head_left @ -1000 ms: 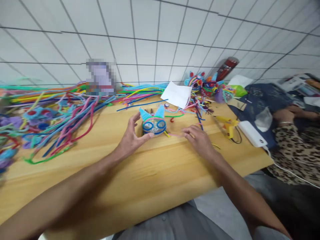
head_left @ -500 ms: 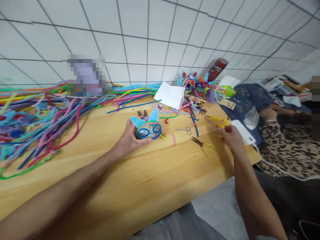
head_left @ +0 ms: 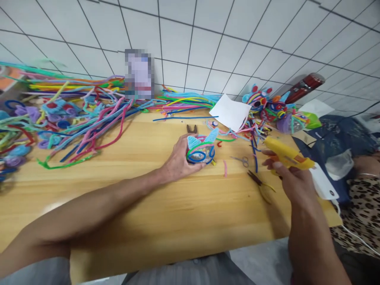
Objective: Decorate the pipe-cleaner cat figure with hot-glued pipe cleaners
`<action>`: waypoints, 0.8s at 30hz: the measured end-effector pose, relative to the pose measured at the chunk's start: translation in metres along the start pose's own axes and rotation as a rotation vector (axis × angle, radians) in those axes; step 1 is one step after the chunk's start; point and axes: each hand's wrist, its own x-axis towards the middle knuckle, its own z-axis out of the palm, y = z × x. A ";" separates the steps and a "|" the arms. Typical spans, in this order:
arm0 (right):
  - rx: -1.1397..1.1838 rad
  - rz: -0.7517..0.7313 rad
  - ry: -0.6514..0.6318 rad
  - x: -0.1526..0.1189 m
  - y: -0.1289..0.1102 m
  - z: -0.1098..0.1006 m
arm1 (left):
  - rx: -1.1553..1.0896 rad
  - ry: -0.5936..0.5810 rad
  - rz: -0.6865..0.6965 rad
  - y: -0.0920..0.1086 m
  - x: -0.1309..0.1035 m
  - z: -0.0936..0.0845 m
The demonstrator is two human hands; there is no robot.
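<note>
My left hand [head_left: 181, 160] is wrapped round a small clear ornament [head_left: 201, 153] dressed with coloured pipe cleaners, with two light-blue ears and blue rings on its front. It rests at the middle of the wooden table. To the right, my right hand [head_left: 289, 172] grips a yellow glue gun [head_left: 286, 153] above the table, its nozzle pointing left. Pliers with yellow handles [head_left: 261, 187] lie just left of that hand. Small scissors [head_left: 242, 160] and a short pink strip [head_left: 225, 168] lie between the two hands.
Pipe cleaners [head_left: 97, 126] pile up at the left and along the tiled wall. White paper [head_left: 230, 112], several finished ornaments [head_left: 257, 101] and a red bottle [head_left: 307, 87] stand or lie at the back right. A person in leopard print [head_left: 363, 209] sits at the right.
The view has shifted left. My right hand has lifted the glue gun higher above the table. My left hand keeps hold of the ornament, which has turned slightly.
</note>
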 end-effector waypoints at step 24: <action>-0.348 -0.611 -0.324 -0.024 -0.086 0.069 | 0.137 0.007 0.160 -0.006 -0.006 0.006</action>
